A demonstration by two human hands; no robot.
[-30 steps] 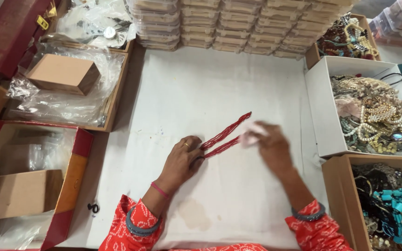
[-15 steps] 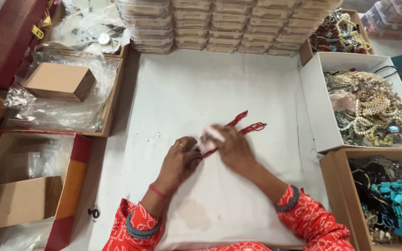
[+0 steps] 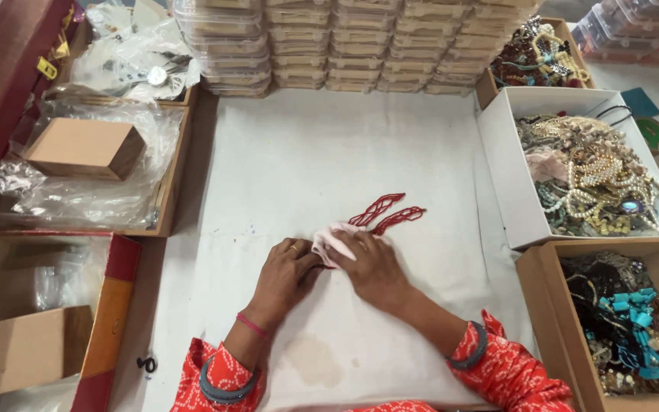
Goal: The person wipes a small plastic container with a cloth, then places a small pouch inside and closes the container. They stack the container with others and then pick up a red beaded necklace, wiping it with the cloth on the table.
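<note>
White cloth-covered surface point(image 3: 329, 152) fills the middle, boxes ringing it so everything sits within arm's reach. Back edge: stacked clear plastic lidded trays point(image 3: 345, 42) in rows. Left: shallow wooden tray point(image 3: 171, 191) lined with crumpled clear plastic, a closed brown cardboard box point(image 3: 85, 149) resting on it; below that an open red-edged box point(image 3: 112, 320) with another cardboard piece inside. Right: white open carton point(image 3: 512, 191) heaped with pearl and gold bead necklaces; brown open carton point(image 3: 547, 305) holding dark and turquoise bead strings; a smaller brown box point(image 3: 488, 88) at the back corner with mixed coloured jewellery.

Centre: red multi-strand bead necklace point(image 3: 387, 214) lies flat on the surface, strands fanned toward the upper right, its near end under a small pale pink cloth piece point(image 3: 333, 240). Left hand point(image 3: 287, 271), fingers curled, pinches the cloth's left edge, seemingly to anchor it. Right hand point(image 3: 371, 267), fingers bent, presses down over the cloth and necklace end, pinning both flat; exact grip underneath is hidden.
</note>
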